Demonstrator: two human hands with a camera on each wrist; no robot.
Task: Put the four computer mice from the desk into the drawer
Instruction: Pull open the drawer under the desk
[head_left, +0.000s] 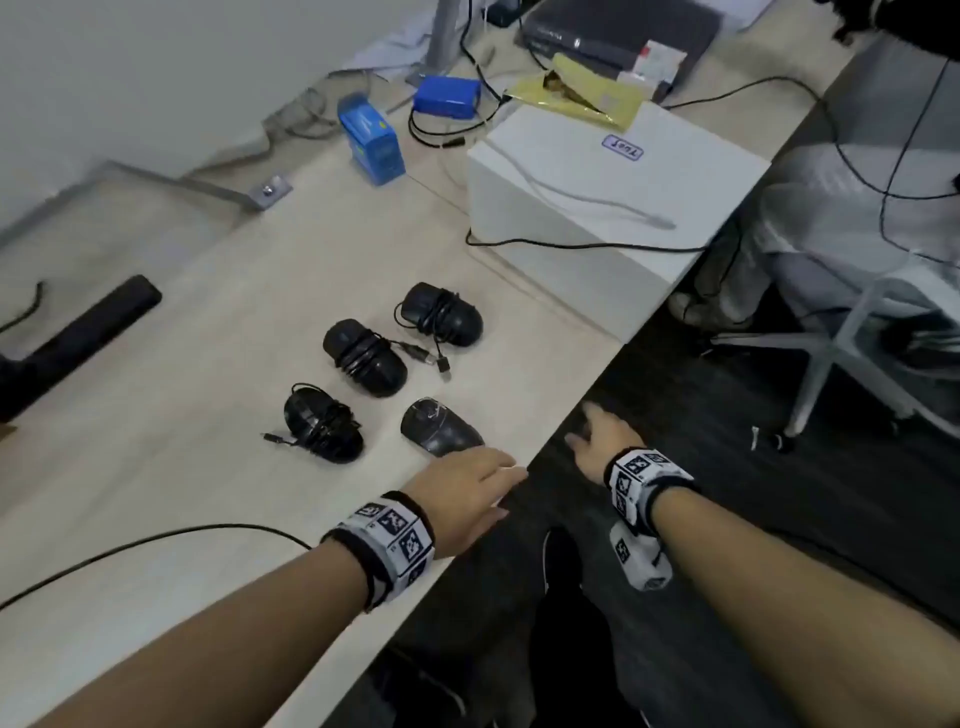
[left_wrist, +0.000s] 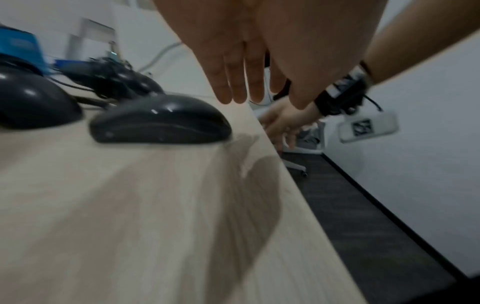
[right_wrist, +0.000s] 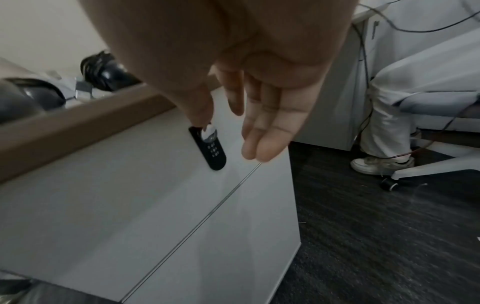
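Four black computer mice lie on the light wooden desk (head_left: 208, 493). Three have cords wound round them: the far one (head_left: 441, 314), the middle one (head_left: 363, 358) and the near-left one (head_left: 322, 428). The fourth mouse (head_left: 441, 428) (left_wrist: 161, 119) lies closest to the desk edge. My left hand (head_left: 467, 488) (left_wrist: 241, 82) hovers flat and open over the desk edge, just short of that mouse. My right hand (head_left: 597, 436) (right_wrist: 259, 123) is open below the desk edge, in front of the closed white drawer front (right_wrist: 103, 185). Its thumb is at the black keypad lock (right_wrist: 211, 150).
A white box (head_left: 613, 176), a blue carton (head_left: 371, 137) and a blue pack (head_left: 447, 96) with cables stand further back. A black bar (head_left: 78, 338) lies at the left. A thin black cable (head_left: 156, 540) crosses the near desk. A seated person's leg (right_wrist: 384, 123) and chair base (head_left: 841, 364) are at the right.
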